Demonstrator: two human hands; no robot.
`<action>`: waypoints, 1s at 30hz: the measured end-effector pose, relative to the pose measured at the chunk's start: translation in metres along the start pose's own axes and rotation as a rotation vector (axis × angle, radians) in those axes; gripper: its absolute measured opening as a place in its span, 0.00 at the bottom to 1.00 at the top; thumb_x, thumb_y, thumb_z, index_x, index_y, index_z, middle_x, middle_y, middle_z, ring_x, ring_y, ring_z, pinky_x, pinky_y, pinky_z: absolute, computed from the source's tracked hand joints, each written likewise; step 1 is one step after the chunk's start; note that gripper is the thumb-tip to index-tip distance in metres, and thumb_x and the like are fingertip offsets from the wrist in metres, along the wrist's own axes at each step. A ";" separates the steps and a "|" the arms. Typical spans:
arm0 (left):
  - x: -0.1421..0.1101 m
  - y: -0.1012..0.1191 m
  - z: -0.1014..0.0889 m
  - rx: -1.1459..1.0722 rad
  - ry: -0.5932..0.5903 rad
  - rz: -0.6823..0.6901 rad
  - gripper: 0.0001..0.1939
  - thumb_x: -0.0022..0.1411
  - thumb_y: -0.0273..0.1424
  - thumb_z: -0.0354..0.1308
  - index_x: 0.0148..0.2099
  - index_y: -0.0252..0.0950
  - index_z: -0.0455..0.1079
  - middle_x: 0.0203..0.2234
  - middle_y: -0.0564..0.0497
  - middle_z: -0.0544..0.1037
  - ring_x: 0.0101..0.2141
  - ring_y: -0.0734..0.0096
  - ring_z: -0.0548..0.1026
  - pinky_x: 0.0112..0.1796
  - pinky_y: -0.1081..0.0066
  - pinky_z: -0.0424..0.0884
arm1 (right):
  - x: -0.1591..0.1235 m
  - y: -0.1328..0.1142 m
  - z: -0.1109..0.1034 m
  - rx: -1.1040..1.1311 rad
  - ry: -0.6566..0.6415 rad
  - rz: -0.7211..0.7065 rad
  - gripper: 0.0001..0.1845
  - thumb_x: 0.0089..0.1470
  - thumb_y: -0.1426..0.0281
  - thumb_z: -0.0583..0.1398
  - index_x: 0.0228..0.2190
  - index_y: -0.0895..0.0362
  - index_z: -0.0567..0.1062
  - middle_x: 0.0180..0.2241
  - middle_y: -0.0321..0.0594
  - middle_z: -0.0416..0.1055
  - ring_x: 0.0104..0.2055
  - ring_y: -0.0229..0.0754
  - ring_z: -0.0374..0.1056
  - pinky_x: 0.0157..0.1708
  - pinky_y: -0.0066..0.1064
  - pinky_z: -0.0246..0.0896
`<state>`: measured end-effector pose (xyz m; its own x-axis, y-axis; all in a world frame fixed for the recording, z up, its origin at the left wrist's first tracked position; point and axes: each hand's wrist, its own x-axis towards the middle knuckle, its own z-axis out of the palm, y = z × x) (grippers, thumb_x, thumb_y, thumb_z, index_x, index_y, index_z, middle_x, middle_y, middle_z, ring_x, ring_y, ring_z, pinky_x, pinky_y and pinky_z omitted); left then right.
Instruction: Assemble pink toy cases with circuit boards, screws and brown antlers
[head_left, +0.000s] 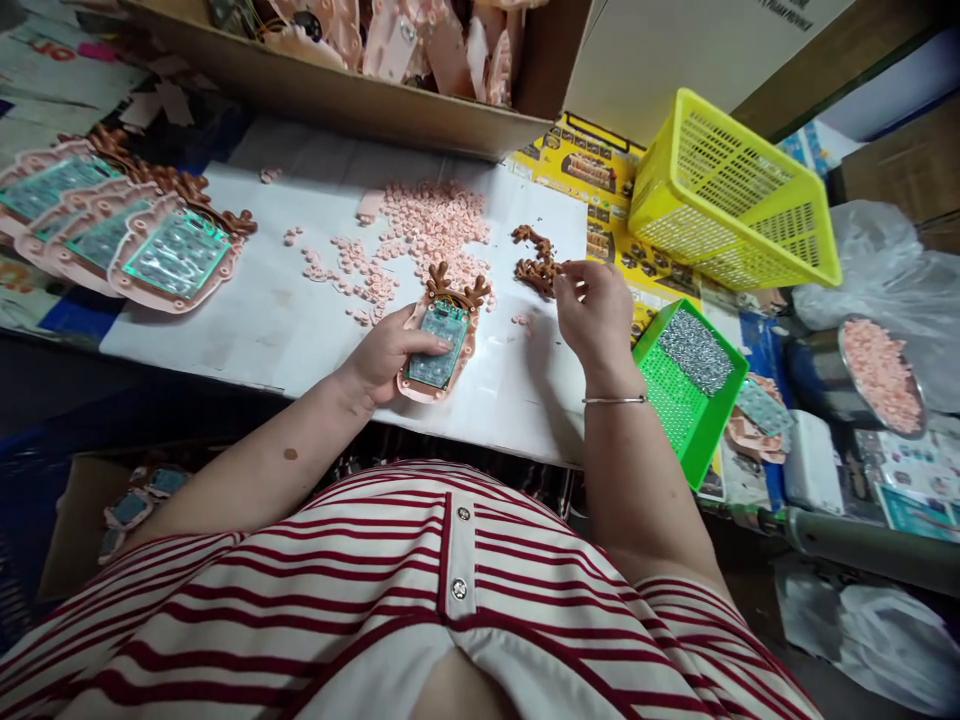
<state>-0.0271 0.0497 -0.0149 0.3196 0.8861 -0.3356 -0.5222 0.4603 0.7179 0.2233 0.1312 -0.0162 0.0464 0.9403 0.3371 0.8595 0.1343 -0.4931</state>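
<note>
My left hand [384, 355] is wrapped round a pink plastic toy shell [424, 391], its thumb lying across the green circuit board [442, 340] fitted inside. Two brown antlers [437, 282] stick out from the shell's far end. My right hand [596, 310] is at the near right edge of a small heap of brown antler pieces [534, 272], thumb and forefinger pinched together; what is between them, if anything, is hidden. Just beyond the shell lies a spread of small pink plastic pieces [431, 225] on the white sheet [300, 345].
Several shells with boards and antlers [176, 255] overlap at the left. A cardboard box [450, 125] of pink parts stands at the back. To the right are a yellow basket [739, 200], a green basket [679, 400] holding screws [694, 350], and a metal bowl [814, 375] of pink pieces.
</note>
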 end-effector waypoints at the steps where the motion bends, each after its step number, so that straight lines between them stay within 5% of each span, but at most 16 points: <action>1: 0.000 -0.001 0.000 -0.003 -0.001 0.001 0.22 0.41 0.22 0.66 0.42 0.30 0.68 0.29 0.49 0.78 0.28 0.67 0.78 0.32 0.68 0.74 | 0.003 -0.001 0.000 -0.075 -0.038 -0.015 0.13 0.55 0.67 0.60 0.41 0.56 0.79 0.41 0.50 0.75 0.43 0.50 0.69 0.50 0.51 0.66; 4: 0.000 -0.003 0.000 -0.021 0.011 0.021 0.23 0.41 0.22 0.66 0.43 0.30 0.68 0.30 0.47 0.79 0.28 0.67 0.78 0.32 0.68 0.74 | 0.003 -0.003 -0.001 -0.189 -0.165 -0.067 0.18 0.54 0.68 0.62 0.47 0.58 0.79 0.46 0.55 0.74 0.48 0.56 0.70 0.53 0.55 0.65; 8: -0.004 -0.001 -0.001 -0.004 0.013 0.044 0.23 0.40 0.25 0.68 0.41 0.30 0.67 0.29 0.49 0.78 0.27 0.69 0.77 0.31 0.69 0.73 | -0.019 -0.008 0.006 -0.073 -0.027 -0.215 0.19 0.57 0.67 0.59 0.49 0.58 0.78 0.50 0.55 0.75 0.53 0.56 0.71 0.55 0.52 0.66; 12: -0.013 0.019 -0.021 0.261 0.031 0.136 0.24 0.43 0.29 0.69 0.43 0.32 0.68 0.33 0.47 0.79 0.32 0.64 0.79 0.36 0.66 0.75 | -0.045 -0.012 0.023 0.058 0.032 -0.316 0.14 0.59 0.63 0.59 0.41 0.56 0.81 0.42 0.51 0.78 0.44 0.52 0.74 0.48 0.48 0.71; 16: -0.034 0.055 -0.060 0.751 0.435 0.516 0.30 0.45 0.29 0.67 0.52 0.34 0.67 0.51 0.42 0.78 0.54 0.53 0.76 0.56 0.58 0.70 | -0.057 -0.015 0.035 0.113 -0.013 -0.363 0.14 0.60 0.63 0.58 0.39 0.57 0.82 0.39 0.51 0.79 0.40 0.51 0.75 0.44 0.48 0.73; 18: -0.046 0.071 -0.081 1.015 0.650 0.597 0.32 0.48 0.27 0.65 0.57 0.34 0.66 0.57 0.42 0.75 0.61 0.52 0.70 0.62 0.58 0.65 | -0.060 -0.016 0.037 0.132 -0.052 -0.389 0.15 0.61 0.62 0.58 0.39 0.57 0.82 0.38 0.50 0.79 0.39 0.51 0.76 0.43 0.47 0.74; 21: -0.056 0.088 -0.108 1.301 0.900 0.573 0.34 0.50 0.26 0.63 0.61 0.34 0.65 0.58 0.40 0.75 0.62 0.50 0.70 0.63 0.56 0.64 | -0.060 -0.014 0.038 0.158 -0.066 -0.416 0.15 0.61 0.63 0.58 0.38 0.58 0.82 0.37 0.49 0.79 0.38 0.50 0.76 0.41 0.44 0.74; 24: -0.060 0.095 -0.125 1.453 1.016 0.477 0.34 0.52 0.27 0.62 0.62 0.31 0.65 0.57 0.38 0.76 0.60 0.49 0.72 0.62 0.56 0.66 | -0.060 -0.013 0.038 0.179 -0.057 -0.432 0.14 0.61 0.64 0.58 0.38 0.58 0.81 0.37 0.49 0.79 0.38 0.49 0.76 0.40 0.42 0.73; 30: -0.071 0.093 -0.118 1.814 1.114 0.306 0.27 0.62 0.34 0.58 0.62 0.32 0.68 0.57 0.34 0.74 0.56 0.43 0.74 0.55 0.50 0.71 | -0.058 -0.013 0.037 0.261 0.002 -0.441 0.13 0.61 0.65 0.58 0.36 0.58 0.81 0.34 0.47 0.79 0.35 0.47 0.75 0.35 0.39 0.72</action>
<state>-0.1913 0.0356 0.0039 -0.4343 0.8698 0.2343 0.8954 0.3884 0.2178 0.1907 0.0865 -0.0597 -0.2908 0.7761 0.5596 0.6421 0.5919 -0.4872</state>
